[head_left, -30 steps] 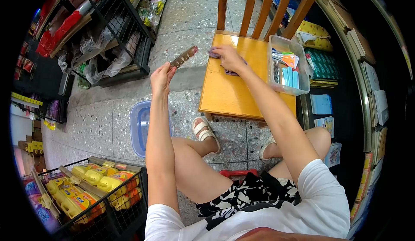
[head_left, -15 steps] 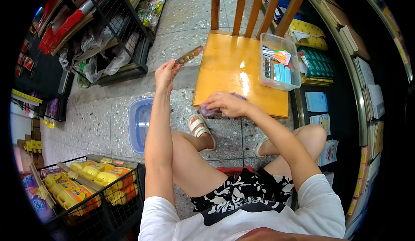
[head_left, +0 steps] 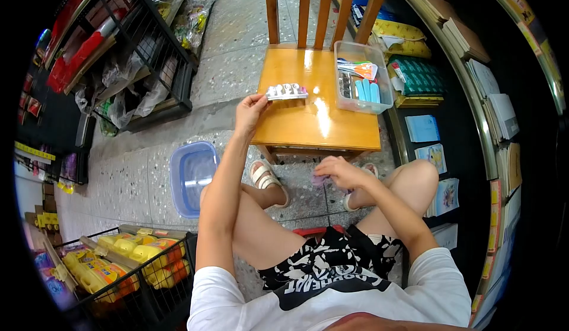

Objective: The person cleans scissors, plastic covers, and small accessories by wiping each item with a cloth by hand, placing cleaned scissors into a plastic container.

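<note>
My left hand pinches one end of a narrow strip-shaped pack with several whitish, rounded pieces along it and a pink end; its exact kind is unclear. The pack is over the left part of a wooden chair's seat; whether it touches the seat I cannot tell. My right hand is closed around a purple cloth, in front of the chair and below seat level. On the seat's right side stands a clear plastic box with light-blue flat items and orange and white packs inside.
A blue basin stands on the speckled floor to the left. Yellow bottles fill a wire basket at lower left. Shelves with paper goods line the right, and a wire rack is at upper left.
My left hand has moved right with the pack, from beside the chair to over its seat, turning the whitish side up. My right hand has moved off the seat's front edge with the cloth.
</note>
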Available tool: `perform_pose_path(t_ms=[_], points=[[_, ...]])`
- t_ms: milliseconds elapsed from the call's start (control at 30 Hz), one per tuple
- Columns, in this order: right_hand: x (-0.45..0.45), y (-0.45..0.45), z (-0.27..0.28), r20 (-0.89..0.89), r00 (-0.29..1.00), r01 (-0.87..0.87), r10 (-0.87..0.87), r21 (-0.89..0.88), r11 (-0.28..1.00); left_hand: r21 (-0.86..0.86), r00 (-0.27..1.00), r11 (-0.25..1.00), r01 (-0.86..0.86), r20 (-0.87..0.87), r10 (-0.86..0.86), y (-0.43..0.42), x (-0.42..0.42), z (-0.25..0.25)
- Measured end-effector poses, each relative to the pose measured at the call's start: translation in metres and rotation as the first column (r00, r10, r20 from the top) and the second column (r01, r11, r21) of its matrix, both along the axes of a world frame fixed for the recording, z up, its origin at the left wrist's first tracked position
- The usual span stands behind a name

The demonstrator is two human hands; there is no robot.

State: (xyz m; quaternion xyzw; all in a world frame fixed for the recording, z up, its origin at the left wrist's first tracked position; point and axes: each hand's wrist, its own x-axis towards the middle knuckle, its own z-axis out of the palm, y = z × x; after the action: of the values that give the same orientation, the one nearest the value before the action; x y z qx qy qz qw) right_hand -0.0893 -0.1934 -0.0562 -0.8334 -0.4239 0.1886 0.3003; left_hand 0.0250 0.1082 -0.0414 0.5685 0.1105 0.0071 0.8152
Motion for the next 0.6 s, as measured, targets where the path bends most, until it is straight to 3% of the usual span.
perform_pose_path(t_ms=[100,200,300,433,600], points=[[0.017,0.01,0.046,-0.137,0.99,0.024,0.029,0.368,0.93,0.09,0.999,0.996,0.012,0.032,-0.015,-0.012,-0.004,-0.016],[0.034,0.018,0.08,-0.045,0.991,0.129,-0.123,0.469,0.874,0.173,0.999,0.984,0.04,-0.015,-0.038,-0.018,-0.011,-0.024],[0.065,0.032,0.07,-0.063,0.92,0.352,-0.387,0.571,0.742,0.248,0.998,0.967,0.047,-0.04,-0.038,-0.02,-0.016,-0.03],[0.087,0.061,0.049,0.06,0.781,0.459,-0.622,0.621,0.636,0.334,0.998,0.941,0.06,-0.05,-0.046,-0.027,-0.025,-0.01],[0.088,0.107,0.032,0.343,0.746,0.336,-0.571,0.547,0.767,0.245,0.993,0.962,0.119,-0.053,-0.11,-0.019,-0.02,-0.017]])
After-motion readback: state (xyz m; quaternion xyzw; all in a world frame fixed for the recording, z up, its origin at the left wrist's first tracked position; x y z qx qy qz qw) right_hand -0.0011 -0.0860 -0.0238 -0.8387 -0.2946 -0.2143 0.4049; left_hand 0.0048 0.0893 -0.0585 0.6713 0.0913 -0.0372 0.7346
